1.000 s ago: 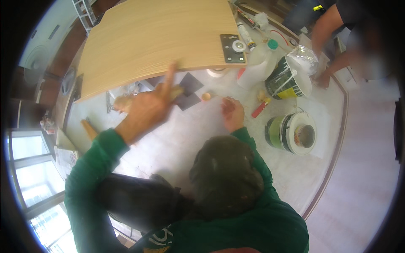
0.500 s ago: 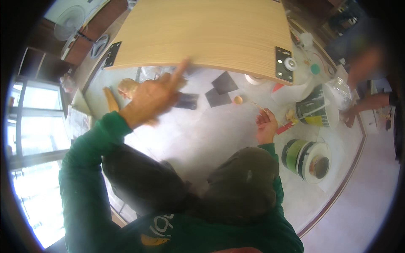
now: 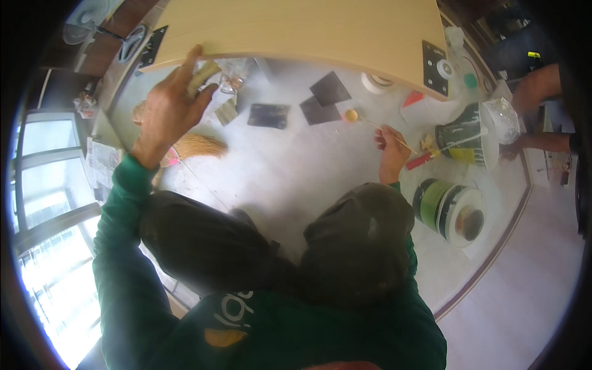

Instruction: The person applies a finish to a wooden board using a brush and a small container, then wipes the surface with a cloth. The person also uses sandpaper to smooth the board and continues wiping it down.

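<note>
My left hand (image 3: 169, 111) is raised at the left, its index finger stretched out to the near edge of a pale wood-grain board (image 3: 302, 28) and its thumb spread apart. Beside its fingers shows a yellowish piece (image 3: 205, 75); whether the hand touches it I cannot tell. Lower right of the board, my right hand (image 3: 390, 148) has its fingers closed on a thin stick (image 3: 404, 143). The far end of the stick points to a small round yellowish cup (image 3: 351, 115). Two dark sandpaper sheets (image 3: 330, 88) overlap on the floor, with a third dark sheet (image 3: 269, 116) to their left.
A straw broom (image 3: 200, 145) lies below my left hand. To the right are a red-handled tool (image 3: 419, 161), a tipped dark bucket (image 3: 459, 140) and a green-banded bucket (image 3: 431, 209). Another person's arms (image 3: 539, 92) reach in at the far right. Black metal plates (image 3: 435, 69) sit on the board's corners.
My left hand has moved left along the board's near edge, uncovering the broom. My right hand keeps the stick near the cup. The view has shifted a little.
</note>
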A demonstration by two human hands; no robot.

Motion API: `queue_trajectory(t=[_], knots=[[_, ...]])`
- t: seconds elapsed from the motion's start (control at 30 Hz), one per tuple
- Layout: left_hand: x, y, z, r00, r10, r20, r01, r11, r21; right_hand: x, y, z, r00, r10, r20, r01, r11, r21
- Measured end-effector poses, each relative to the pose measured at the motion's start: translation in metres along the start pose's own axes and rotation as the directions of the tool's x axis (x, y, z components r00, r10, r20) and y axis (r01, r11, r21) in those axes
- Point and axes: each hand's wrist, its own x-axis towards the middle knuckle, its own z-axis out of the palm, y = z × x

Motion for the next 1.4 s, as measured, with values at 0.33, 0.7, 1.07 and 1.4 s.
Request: queue_trajectory(t=[0.33,0.7,1.07,1.4], knots=[[-0.011,0.012,0.002,0.990,-0.120,0.081,0.117,0.992,0.034,0.025,0.019,0.024,0.937,-0.280,0.208,0.347,0.819,-0.458],[-0.008,0.034,-0.014,0.963,0.060,0.264,-0.085,0.993,0.082,0.036,0.038,0.008,0.917,-0.325,0.230,0.393,0.830,-0.396],[-0.121,-0.074,0.155,0.796,-0.079,0.600,0.265,0.936,-0.230,0.001,-0.003,-0.001,0.939,0.331,0.091,-0.343,0.918,0.200],[-0.095,0.000,0.216,0.545,-0.001,0.839,0.652,0.629,-0.423,-0.024,-0.062,-0.060,0.914,0.333,0.232,-0.399,0.839,0.369]])
